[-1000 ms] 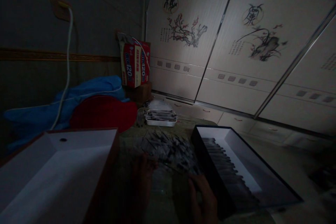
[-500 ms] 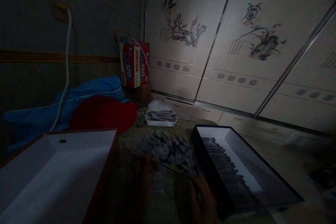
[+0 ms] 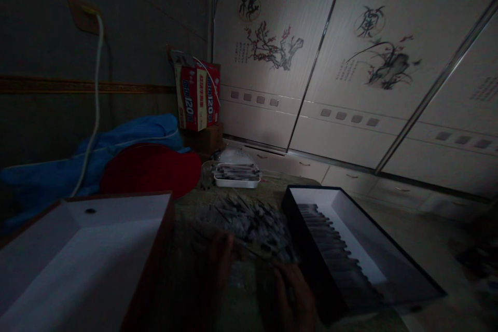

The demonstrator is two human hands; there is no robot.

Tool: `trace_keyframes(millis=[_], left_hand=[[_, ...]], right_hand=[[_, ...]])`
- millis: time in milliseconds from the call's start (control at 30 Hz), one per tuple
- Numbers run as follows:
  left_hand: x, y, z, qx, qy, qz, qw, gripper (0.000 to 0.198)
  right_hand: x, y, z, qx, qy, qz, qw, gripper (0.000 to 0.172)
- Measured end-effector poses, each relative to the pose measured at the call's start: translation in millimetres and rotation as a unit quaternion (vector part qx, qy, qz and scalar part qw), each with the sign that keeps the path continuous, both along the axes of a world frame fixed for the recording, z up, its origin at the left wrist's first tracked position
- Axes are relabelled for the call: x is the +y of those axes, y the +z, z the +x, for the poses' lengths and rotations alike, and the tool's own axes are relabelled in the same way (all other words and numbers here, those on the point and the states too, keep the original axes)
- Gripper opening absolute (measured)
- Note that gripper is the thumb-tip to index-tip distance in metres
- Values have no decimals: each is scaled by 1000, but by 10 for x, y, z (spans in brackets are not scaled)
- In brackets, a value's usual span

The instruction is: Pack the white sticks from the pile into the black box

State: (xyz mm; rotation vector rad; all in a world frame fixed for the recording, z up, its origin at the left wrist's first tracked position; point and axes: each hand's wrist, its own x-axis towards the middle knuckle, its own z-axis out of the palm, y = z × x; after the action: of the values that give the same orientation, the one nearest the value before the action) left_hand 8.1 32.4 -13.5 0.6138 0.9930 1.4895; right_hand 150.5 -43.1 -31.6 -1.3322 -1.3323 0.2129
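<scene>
Both hands are at the near side of the table, in dim light. My left hand [image 3: 221,257] has its fingers closed at one end of a thin dark pen-like stick [image 3: 254,253]. Its other end meets the closed fingertips of my right hand [image 3: 293,290]. Too dark and blurred to tell the stick's exact kind. Just beyond the hands lies a loose heap of similar slim pieces [image 3: 249,218], dark and clear. To the right, a dark-edged box [image 3: 371,238] with a pale inside holds a row of dark pen-like pieces [image 3: 330,244].
A large white-lined box [image 3: 73,249] stands at the left. At the table's back is a white tray [image 3: 237,183] of slim sticks. Red cloth [image 3: 151,168] and blue cloth [image 3: 132,132] lie behind the left box. A white cable [image 3: 97,88] hangs from the wall.
My left hand has shifted slightly right and its fingers have turned. My right hand has moved a little left. The stick stays between them; the boxes and heap look the same.
</scene>
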Motion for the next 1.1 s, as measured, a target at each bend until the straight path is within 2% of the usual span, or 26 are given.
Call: trace_keyframes(millis=[67, 133, 200, 300, 400, 467, 567, 667, 733, 800, 867, 967, 1100], left_hand=[[-72, 7, 70, -9, -60, -10, 998, 33], [-131, -2, 124, -41, -124, -17, 991, 29], [-150, -27, 138, -97, -142, -31, 985, 22], [-105, -55, 81, -198, -88, -73, 974, 7], [-42, -29, 9, -270, -35, -122, 955, 19], [-23, 4, -10, -291, -29, -143, 946, 26], [-26, 22, -2, -285, -45, -132, 948, 25], [-38, 3, 6, -268, -58, -102, 956, 19], [-46, 1, 1, -253, -57, -99, 961, 16], [-54, 18, -3, -239, -53, -100, 964, 14], [-60, 41, -2, -232, -49, -98, 967, 13], [-53, 48, 10, -234, -49, -90, 967, 11], [-33, -4, 22, -226, -52, -67, 971, 9]], right_hand=[[12, -70, -47, -3, 24, -12, 1000, 27], [21, -141, -100, 8, 18, -24, 1000, 30], [24, -180, -119, 20, -10, -33, 999, 34], [32, -133, -26, 16, -33, -48, 998, 34], [90, 4, 147, -43, -17, -76, 996, 28], [171, 96, 224, -117, -8, -97, 988, 25], [331, 167, 220, -257, -25, -135, 957, 22], [477, 134, 132, -385, -66, -166, 905, 21], [535, 69, 84, -431, -92, -168, 882, 22], [562, -7, 65, -446, -105, -167, 873, 24], [569, -74, 73, -433, -101, -161, 881, 24], [566, -123, 106, -380, -81, -150, 909, 27], [489, -58, 101, -298, -41, -148, 942, 20]])
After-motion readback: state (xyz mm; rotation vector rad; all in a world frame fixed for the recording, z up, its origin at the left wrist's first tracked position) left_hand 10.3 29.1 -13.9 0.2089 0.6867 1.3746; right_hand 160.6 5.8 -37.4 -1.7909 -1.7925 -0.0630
